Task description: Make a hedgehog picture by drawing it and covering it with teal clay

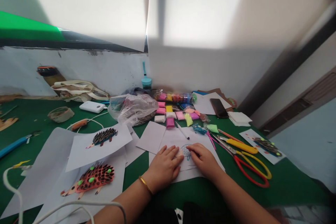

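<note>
White paper lies on the green table, with a blue outline drawing between my hands. My left hand rests palm down on the sheet, fingers spread lightly over it, a gold bangle at the wrist. My right hand has its fingers curled together at the drawing's right edge; anything between the fingertips is too small to make out. A capped marker lies on the paper above the drawing.
Clay packets and a plastic bag lie beyond the paper. Scissors, a yellow cutter and a phone are on the right. Hedgehog pictures lie left, near a white cable.
</note>
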A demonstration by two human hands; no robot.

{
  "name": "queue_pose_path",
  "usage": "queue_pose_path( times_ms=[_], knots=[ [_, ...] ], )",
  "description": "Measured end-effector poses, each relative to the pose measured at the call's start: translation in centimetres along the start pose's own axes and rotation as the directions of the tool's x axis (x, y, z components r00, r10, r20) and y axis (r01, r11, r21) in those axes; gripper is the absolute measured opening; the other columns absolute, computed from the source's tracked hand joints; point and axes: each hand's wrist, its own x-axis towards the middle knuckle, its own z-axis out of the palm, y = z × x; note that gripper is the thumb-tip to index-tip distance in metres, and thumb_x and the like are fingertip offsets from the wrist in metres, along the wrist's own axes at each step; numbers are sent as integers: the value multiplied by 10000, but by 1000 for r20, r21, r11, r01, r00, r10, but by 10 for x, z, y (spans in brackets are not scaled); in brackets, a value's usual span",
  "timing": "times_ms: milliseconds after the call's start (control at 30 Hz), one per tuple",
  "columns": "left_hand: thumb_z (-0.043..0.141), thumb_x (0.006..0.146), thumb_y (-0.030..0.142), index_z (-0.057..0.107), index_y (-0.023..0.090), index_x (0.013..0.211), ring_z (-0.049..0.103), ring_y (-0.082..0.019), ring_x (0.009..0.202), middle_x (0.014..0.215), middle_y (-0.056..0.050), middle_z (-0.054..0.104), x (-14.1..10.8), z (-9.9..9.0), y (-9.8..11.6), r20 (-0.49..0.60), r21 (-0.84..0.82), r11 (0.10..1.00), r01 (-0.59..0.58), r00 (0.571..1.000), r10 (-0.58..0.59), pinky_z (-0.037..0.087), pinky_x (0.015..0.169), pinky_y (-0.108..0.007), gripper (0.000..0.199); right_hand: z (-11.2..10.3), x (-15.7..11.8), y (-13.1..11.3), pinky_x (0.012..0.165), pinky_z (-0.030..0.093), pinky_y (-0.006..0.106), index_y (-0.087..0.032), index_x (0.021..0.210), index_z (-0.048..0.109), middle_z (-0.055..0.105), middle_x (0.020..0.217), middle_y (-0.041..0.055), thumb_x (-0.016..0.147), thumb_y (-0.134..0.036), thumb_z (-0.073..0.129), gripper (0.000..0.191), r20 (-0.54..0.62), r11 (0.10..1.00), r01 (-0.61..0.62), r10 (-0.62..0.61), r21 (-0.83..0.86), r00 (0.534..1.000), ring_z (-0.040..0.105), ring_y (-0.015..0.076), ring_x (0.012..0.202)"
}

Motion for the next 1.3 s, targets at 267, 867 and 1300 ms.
queue_pose_path(
  times_ms=[267, 867, 1300],
  knots=[
    [574, 896, 326, 439, 273, 1407, 429, -270, 1361, 1463, -83, 489, -1, -6, -2, 48, -87, 996, 27, 999, -23, 286, 1150, -509, 531, -24, 4, 10, 831, 485, 316, -196, 1013, 639, 648, 1005, 71, 926, -238, 443, 218, -31, 967, -89, 85, -238, 996, 623, 199, 926],
    [646, 851, 330, 710, 263, 976, 557, -266, 1201, 1286, -81, 613, -10, -12, -11, -78, -112, 993, 33, 996, -42, 348, 1104, -511, 156, -83, 30, 29, 633, 407, 322, -147, 1018, 575, 687, 948, 140, 796, -77, 492, 247, 10, 456, -345, 615, -821, 788, 680, 301, 858],
    [636, 858, 327, 722, 319, 1068, 475, -350, 1315, 1381, -109, 557, -17, -7, -8, -9, -82, 992, 94, 995, -95, 351, 1092, -571, 227, -48, 5, -27, 683, 425, 279, -229, 920, 653, 664, 877, 45, 967, -282, 384, 278, 260, 907, -46, 169, -419, 951, 606, 186, 792]
  ],
)
